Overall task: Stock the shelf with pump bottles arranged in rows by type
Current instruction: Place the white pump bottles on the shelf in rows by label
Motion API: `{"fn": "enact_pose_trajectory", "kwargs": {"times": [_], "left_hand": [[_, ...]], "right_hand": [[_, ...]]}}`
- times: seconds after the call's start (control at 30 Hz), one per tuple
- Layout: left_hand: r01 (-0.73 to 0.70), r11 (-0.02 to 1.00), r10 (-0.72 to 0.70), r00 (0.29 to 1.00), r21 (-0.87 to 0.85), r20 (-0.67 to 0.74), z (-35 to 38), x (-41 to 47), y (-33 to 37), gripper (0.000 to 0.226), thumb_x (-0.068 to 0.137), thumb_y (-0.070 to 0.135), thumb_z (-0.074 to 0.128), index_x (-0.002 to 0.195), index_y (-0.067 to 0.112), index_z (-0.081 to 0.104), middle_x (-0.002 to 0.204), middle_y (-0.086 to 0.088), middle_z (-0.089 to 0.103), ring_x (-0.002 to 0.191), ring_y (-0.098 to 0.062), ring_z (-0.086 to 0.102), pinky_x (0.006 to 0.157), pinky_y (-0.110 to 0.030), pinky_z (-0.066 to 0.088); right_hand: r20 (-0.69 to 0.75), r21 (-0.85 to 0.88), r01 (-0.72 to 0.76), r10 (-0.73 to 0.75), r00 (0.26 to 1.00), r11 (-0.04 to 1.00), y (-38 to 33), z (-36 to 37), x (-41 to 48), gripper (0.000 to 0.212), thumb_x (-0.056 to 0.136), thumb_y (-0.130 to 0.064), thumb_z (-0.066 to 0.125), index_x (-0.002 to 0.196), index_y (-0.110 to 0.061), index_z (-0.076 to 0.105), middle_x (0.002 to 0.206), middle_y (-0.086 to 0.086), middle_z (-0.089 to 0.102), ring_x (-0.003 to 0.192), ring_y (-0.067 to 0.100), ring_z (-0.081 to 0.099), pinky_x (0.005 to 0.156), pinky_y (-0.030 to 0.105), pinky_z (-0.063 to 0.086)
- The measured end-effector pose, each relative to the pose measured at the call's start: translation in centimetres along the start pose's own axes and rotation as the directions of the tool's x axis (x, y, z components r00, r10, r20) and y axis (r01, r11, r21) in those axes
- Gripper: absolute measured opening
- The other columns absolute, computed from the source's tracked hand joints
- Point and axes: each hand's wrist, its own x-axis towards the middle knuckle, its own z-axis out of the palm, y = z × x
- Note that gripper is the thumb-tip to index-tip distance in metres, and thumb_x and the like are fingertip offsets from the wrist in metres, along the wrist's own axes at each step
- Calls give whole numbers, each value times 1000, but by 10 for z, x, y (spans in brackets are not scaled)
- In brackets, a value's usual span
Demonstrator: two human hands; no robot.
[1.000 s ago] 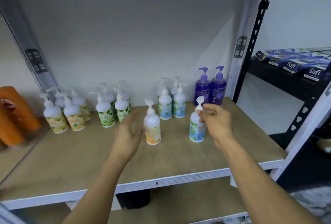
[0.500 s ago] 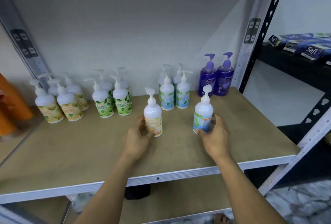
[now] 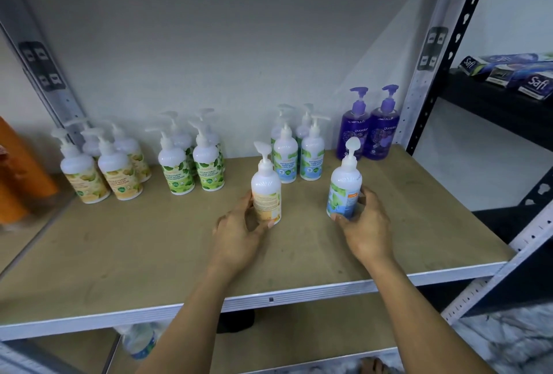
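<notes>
**A:** What is at the far left?

**B:** Orange bottles (image 3: 21,164) in the neighbouring bay, cut off by the frame edge. Then, on the shelf board (image 3: 119,254) towards the back wall, comes a cluster of yellow-label pump bottles (image 3: 86,179). 2 stand in front and more behind, too blurred to count.

**A:** And beside those?

**B:** The green-label pump bottles (image 3: 191,167), a small gap to the right. They are upright and packed close, again 2 in front with others behind.

**A:** Where is the left hand?

**B:** The left hand (image 3: 239,236) is at mid-shelf, in front of the rows. Its thumb and fingers curl round the lower body of the peach-label bottle (image 3: 266,194), a white pump bottle standing upright on the board.

**A:** What is behind that bottle?

**B:** The blue-label pump bottles (image 3: 299,158), just beyond it and slightly right. I see 2 in front and 2 behind.

**A:** And the right hand?

**B:** The right hand (image 3: 366,230) grips the blue-and-green-label bottle (image 3: 344,194), with fingers wrapped round its lower half. The bottle leans a little, and the hand hides its base, so I cannot tell whether it rests on the board. It is near the peach-label bottle but not touching it.

**A:** Anything further right?

**B:** 2 purple pump bottles (image 3: 368,134) stand side by side in the back right corner, next to the grey upright post (image 3: 419,98). Past the post is a black rack (image 3: 493,104) carrying Safi boxes (image 3: 514,74).
</notes>
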Motion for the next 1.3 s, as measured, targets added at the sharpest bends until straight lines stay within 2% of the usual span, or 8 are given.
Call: {"fn": "enact_pose_trajectory", "kwargs": {"times": [0.17,0.3,0.43,0.6,0.8,0.9,1.07,1.3], "left_hand": [[-103,982,94,994,159,62,-11,-9,-11,70,89,45,69,151,32,39,145,13,54,132,-16,51,114,-47,35],[-116,975,96,989,190,110,-13,-13,-19,72,88,55,60,152,31,39,150,10,50,136,-17,48,117,-49,29],[-106,974,93,993,200,74,-12,-12,-15,69,89,52,66,151,33,40,146,13,53,133,-17,49,117,-47,29],[-69,986,64,997,149,40,-9,-6,-7,64,86,58,65,144,43,41,136,25,58,129,-10,53,116,-47,29],[-21,987,18,1000,160,15,-4,4,0,64,85,59,67,142,43,43,132,22,61,128,-9,53,115,-51,25],[-20,967,-1,996,253,85,-8,10,-4,69,83,64,65,144,43,40,143,22,51,135,-8,46,117,-60,16],[37,907,-132,971,419,200,-31,20,-20,78,82,79,51,150,45,32,161,24,22,153,-8,12,115,-70,-1],[-11,836,-150,957,549,248,-32,10,-28,85,82,87,18,157,47,13,166,22,-1,154,-9,-6,117,-67,-6]], "right_hand": [[-37,-39,-9,8,999,999,5,1,-2,78,72,-25,89,135,-8,48,131,10,52,112,27,58,90,30,45],[-36,-42,11,-12,999,999,3,7,1,78,69,-32,90,131,-9,50,125,7,55,112,24,56,93,38,50],[-98,-107,11,-22,995,994,-6,19,5,72,66,-40,90,118,-7,53,114,9,58,110,30,55,91,46,49],[-63,-71,31,-36,997,997,-12,36,18,59,68,-36,90,107,-9,54,106,9,61,102,30,59,83,44,51],[-37,-53,61,-63,997,997,-13,49,41,57,67,-36,90,105,-10,56,103,5,61,97,26,60,77,37,50],[-22,-51,59,-60,998,997,-12,53,53,58,67,-38,90,106,-12,55,103,2,60,97,24,59,75,34,49],[-16,-59,78,-79,997,995,-8,59,60,69,61,-46,91,109,-13,54,105,2,59,100,24,59,83,44,52],[-26,-170,50,-55,998,984,-15,63,60,100,50,-65,88,123,-13,44,123,3,51,120,23,48,100,44,43]]}}
